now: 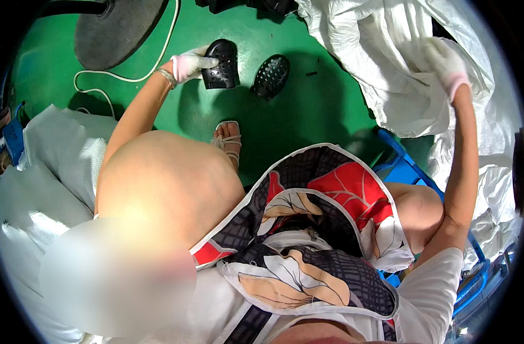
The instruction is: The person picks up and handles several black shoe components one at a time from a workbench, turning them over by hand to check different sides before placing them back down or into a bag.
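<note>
My left hand [190, 65], in a white glove with a pink cuff, grips a black clog-like shoe piece [223, 69] dotted with small holes, held above the green floor. Just right of it on the floor lies a similar black perforated shoe piece [272, 76], with green showing through its holes. Far to the right, my right hand [444, 62], gloved the same way, is at the edge of a large crumpled white sack [382, 74]. Its fingers are closed on the sack's cloth, beside a dark gap in the folds.
A round dark stand base [116, 31] and a white cable [136, 79] lie at the far left. White sacks [55, 166] bulge beside my left leg. Blue chair or frame tubing [397, 146] shows at my right. Black items [250, 6] sit at the top edge.
</note>
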`<state>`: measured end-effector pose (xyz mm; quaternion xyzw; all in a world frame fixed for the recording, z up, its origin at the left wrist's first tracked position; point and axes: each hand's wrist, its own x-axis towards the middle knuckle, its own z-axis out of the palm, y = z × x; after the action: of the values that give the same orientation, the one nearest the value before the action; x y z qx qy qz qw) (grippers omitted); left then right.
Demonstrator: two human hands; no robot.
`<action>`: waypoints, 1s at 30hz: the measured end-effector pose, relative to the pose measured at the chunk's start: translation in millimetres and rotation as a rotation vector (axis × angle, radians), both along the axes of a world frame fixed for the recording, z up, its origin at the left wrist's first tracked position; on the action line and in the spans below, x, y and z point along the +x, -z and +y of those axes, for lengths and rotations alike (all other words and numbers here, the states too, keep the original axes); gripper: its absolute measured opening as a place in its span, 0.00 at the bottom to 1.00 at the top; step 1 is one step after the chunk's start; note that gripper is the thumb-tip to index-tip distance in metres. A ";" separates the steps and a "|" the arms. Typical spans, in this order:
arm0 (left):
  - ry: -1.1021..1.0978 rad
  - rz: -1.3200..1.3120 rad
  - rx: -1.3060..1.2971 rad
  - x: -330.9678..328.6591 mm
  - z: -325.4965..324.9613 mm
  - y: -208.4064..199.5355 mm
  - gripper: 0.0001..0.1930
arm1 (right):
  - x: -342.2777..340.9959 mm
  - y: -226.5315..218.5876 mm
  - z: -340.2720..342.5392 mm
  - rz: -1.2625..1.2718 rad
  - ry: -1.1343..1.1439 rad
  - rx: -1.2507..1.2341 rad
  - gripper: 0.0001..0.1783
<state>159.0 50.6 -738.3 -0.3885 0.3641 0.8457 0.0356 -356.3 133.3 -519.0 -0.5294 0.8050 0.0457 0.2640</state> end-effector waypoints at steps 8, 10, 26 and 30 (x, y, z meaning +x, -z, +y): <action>0.195 -0.705 -1.132 13.4 -15.6 -4.8 0.33 | -101.2 59.0 4.0 0.422 -0.121 -0.324 0.22; 0.123 -0.719 -1.193 12.6 -5.0 -12.2 0.32 | -93.2 57.8 -1.4 0.415 -0.076 -0.341 0.22; 0.213 -0.846 -1.455 -10.3 32.7 -25.5 0.36 | -29.9 16.3 -3.1 0.682 -0.157 -0.261 0.39; 0.251 -0.677 -1.708 -20.9 38.9 -45.9 0.27 | -45.4 35.9 -19.1 0.566 -0.021 -0.135 0.42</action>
<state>138.1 89.5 -692.4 -0.4672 0.8731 0.1220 -0.0669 -401.8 114.2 -554.9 -0.5204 0.8422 0.1406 -0.0074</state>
